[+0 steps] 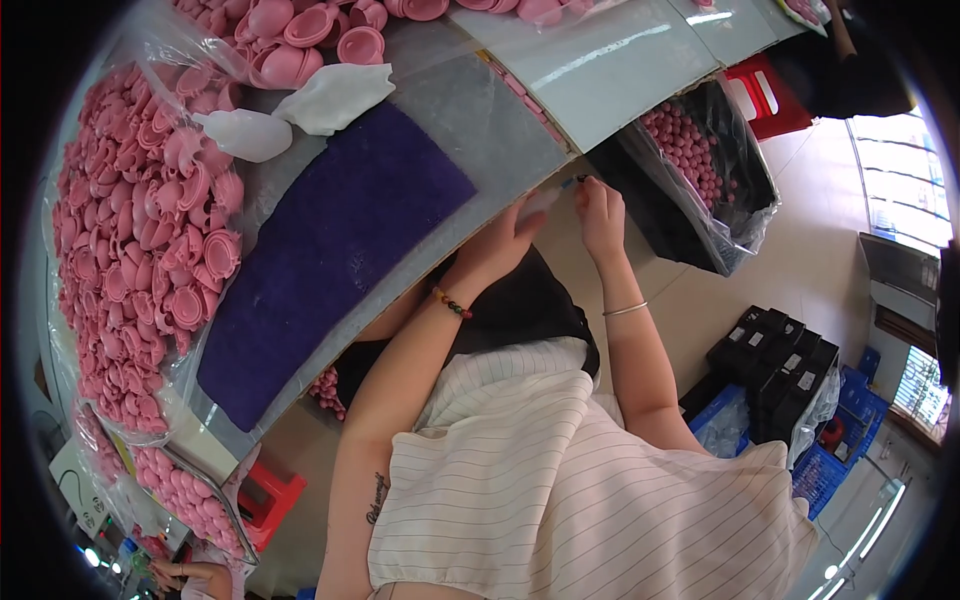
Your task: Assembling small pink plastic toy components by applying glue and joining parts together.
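Just past the table's front edge, my left hand [497, 243] is closed around a small translucent white bottle [540, 200] with a narrow blue tip. My right hand [601, 218], beside it on the right, pinches a small dark piece [582, 178] like a cap at that tip. Whether the piece touches the tip is too small to tell. On the grey table lies a dark purple cloth mat [335, 240], left of my hands. Beyond the mat are another white bottle [250, 135], lying on its side, and a crumpled white cloth [335, 98].
Pink hollow dome-shaped parts [140, 240] are heaped in clear plastic at the left, with more pink parts [310, 30] at the back. A lined black bin [680, 165] of small pink balls stands right of the table. Black crates [770, 360] and a red stool [270, 505] are on the floor.
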{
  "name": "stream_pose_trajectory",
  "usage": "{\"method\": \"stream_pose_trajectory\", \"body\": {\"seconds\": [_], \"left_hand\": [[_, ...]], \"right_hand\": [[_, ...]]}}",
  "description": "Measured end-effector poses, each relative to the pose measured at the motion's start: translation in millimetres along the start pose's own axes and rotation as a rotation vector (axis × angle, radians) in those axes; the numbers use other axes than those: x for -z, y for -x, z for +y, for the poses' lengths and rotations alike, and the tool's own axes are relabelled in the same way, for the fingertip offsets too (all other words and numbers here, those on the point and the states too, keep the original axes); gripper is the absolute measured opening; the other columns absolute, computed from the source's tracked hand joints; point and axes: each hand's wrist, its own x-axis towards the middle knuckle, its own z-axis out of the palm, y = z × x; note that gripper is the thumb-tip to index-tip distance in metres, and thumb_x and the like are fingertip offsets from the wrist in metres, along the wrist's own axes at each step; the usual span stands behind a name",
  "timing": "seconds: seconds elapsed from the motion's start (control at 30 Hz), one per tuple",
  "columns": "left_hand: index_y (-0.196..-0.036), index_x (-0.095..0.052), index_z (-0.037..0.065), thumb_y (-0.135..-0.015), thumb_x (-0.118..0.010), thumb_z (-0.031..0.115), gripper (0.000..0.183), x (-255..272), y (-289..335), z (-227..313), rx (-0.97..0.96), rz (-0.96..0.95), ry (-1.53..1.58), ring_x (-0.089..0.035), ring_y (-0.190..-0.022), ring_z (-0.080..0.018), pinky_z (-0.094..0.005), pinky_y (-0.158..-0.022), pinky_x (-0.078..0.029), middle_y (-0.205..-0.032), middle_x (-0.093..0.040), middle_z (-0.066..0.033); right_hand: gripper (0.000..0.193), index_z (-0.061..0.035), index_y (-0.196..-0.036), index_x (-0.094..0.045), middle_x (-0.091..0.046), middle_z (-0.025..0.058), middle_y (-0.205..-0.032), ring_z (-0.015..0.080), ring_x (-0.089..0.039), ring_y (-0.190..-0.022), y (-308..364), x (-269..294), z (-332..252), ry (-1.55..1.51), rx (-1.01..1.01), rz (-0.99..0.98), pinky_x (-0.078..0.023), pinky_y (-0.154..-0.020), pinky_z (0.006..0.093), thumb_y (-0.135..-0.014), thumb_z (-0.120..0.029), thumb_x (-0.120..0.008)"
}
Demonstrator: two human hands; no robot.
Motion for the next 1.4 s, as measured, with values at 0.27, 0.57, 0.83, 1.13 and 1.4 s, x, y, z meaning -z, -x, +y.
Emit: {"method": "stream_pose_trajectory", "body": {"seconds": [0.27, 0.57, 0.83, 1.13, 1.4], "left_hand": [[-0.104, -0.049, 0.003, -0.077, -0.052, 0.014, 0.03, 3.2, -0.2, 2.4, -0.002, -0.016, 0.009, -0.056, -0.085, -0.0307, -0.0334, -0.07, -0.043, -0.089, -0.058, -0.0175], [-0.104, -0.05, 0.003, -0.078, -0.052, 0.016, 0.029, 3.7, 0.0, 3.0, -0.022, 0.007, -0.008, -0.055, -0.085, -0.0303, -0.0337, -0.072, -0.042, -0.09, -0.058, -0.0171], [-0.103, -0.05, 0.002, -0.076, -0.053, 0.013, 0.029, 2.0, 0.1, -1.8, -0.056, 0.022, -0.038, -0.055, -0.085, -0.0301, -0.0337, -0.072, -0.042, -0.09, -0.058, -0.0166], [-0.1, -0.051, 0.002, -0.076, -0.054, 0.016, 0.028, 7.4, 0.5, 10.5, -0.098, 0.039, 0.027, -0.056, -0.082, -0.0303, -0.0336, -0.071, -0.042, -0.086, -0.058, -0.0162], [-0.097, -0.051, 0.001, -0.076, -0.056, 0.016, 0.027, -1.0, 0.4, -1.2, -0.092, 0.09, -0.034, -0.056, -0.081, -0.03, -0.0335, -0.068, -0.043, -0.086, -0.058, -0.0158]], "right_hand": [[0.033, 0.0014, -0.06, -0.046, -0.043, 0.0047, -0.052, 0.0117, -0.04, -0.05, -0.2, -2.6, 3.1, 0.044, 0.012, 0.007, -0.032, -0.048, 0.0273, -0.081, -0.023, -0.038], [0.031, -0.0034, -0.058, -0.043, -0.039, -0.0014, -0.053, 0.0065, -0.035, -0.048, 0.5, -2.9, 0.8, -0.017, 0.042, 0.004, -0.025, -0.043, 0.0216, -0.082, -0.022, -0.036], [0.033, 0.002, -0.061, -0.047, -0.042, 0.0059, -0.049, 0.0125, -0.039, -0.048, 2.6, -1.9, -3.2, 0.095, 0.04, -0.011, -0.031, -0.046, 0.0283, -0.081, -0.023, -0.039], [0.03, -0.0035, -0.078, -0.05, -0.049, 0.003, -0.065, 0.0086, -0.045, -0.056, 3.6, 27.3, -36.3, -0.43, 0.226, 0.372, -0.032, -0.045, 0.0183, -0.085, -0.031, -0.038], [0.024, -0.0039, -0.089, -0.055, -0.051, 0.0083, -0.085, 0.0238, -0.047, -0.077, -10.2, 7.7, -205.6, 0.717, 1.288, 0.064, -0.035, -0.075, 0.031, -0.067, -0.011, -0.061]]}}
